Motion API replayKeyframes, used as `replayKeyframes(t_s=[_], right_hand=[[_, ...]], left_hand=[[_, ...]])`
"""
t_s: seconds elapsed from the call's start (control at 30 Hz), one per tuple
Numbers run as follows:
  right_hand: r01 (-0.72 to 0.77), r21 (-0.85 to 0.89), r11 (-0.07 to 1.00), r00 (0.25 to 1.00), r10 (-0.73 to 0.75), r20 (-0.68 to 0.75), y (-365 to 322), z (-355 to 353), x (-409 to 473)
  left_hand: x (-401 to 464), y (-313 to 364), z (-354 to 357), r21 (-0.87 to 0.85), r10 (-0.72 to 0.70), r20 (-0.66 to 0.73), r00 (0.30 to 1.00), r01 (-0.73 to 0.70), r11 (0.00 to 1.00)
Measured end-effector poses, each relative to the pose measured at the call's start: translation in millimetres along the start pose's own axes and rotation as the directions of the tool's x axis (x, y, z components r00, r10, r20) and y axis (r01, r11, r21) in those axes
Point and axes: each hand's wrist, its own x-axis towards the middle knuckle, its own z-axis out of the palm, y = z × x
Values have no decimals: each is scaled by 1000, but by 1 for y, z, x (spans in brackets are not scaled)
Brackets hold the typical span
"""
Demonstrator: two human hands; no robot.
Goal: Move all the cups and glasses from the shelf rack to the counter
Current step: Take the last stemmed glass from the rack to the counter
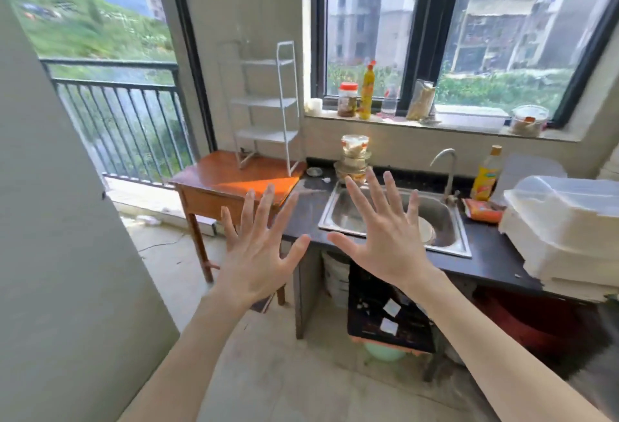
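A white wire shelf rack (268, 103) stands on a small orange wooden table (221, 177) at the left of the counter; its three shelves hold nothing. A stack of clear cups and glasses (353, 160) stands on the dark counter (304, 207) behind the sink's left corner. My left hand (258, 247) and my right hand (385, 230) are raised in front of me with fingers spread wide, backs toward the camera, holding nothing. The right hand's fingertips overlap the foot of the stack in the view.
A steel sink (395, 217) with a tap and a bowl inside sits mid-counter. A white lidded dish box (566, 230) fills the counter's right end beside a yellow bottle (485, 177). Jars and bottles line the windowsill (418, 120). A balcony railing (114, 110) is left.
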Motion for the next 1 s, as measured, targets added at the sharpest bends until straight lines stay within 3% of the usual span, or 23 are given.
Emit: replayKeyframes(t_s=[0.3, 0.6, 1.0], right_hand=[[129, 34, 991, 991, -129, 21, -70, 73, 129], [188, 96, 977, 982, -188, -5, -84, 150, 314], [183, 65, 981, 983, -182, -26, -94, 208, 540]], left_hand=[[55, -131, 14, 71, -167, 43, 985, 164, 984], [207, -245, 36, 116, -278, 41, 960, 272, 955], [417, -362, 44, 84, -197, 5, 980, 196, 977]])
